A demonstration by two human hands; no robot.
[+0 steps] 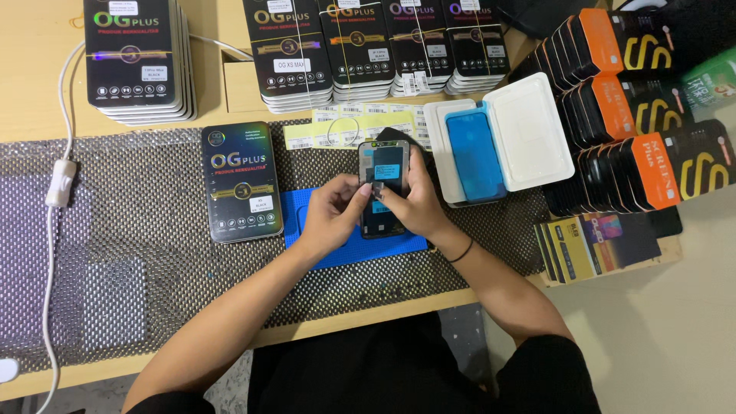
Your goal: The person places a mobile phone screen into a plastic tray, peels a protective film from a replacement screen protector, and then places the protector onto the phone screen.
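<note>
At the middle of the view both hands meet on a phone screen panel (pixel 386 184), a dark rectangle standing roughly upright in the picture with a small label on its face. The left hand (pixel 335 211) grasps the panel from its 9 o'clock side, fingertips pinching at the label near the middle. The right hand (pixel 414 201) grasps the panel from its 3 o'clock edge, fingers wrapped along the side; a dark band sits on that wrist.

The panel lies over a blue mat (pixel 307 222), which rests on a dark mesh liner (pixel 153 284) covering much of the wooden bench (pixel 31 84). At 9 o'clock from the hands, just beside the blue mat, a single black box (pixel 241 182) lies flat on the liner. At 3 o'clock from the panel an open white case (pixel 529 130) shows a blue sheet (pixel 475 156) inside. At 12 o'clock, strips of yellow and white labels (pixel 345 126) lie on the liner, and beyond them stand stacks of black boxes (pixel 368 46); another stack (pixel 140 57) sits at 10 o'clock. At 2 to 3 o'clock, rows of black and orange boxes (pixel 629 107) lean together, with yellow and black packets (pixel 594 245) below them at 4 o'clock. A white cable (pixel 60 184) with an inline switch runs down the far 9 o'clock side.
</note>
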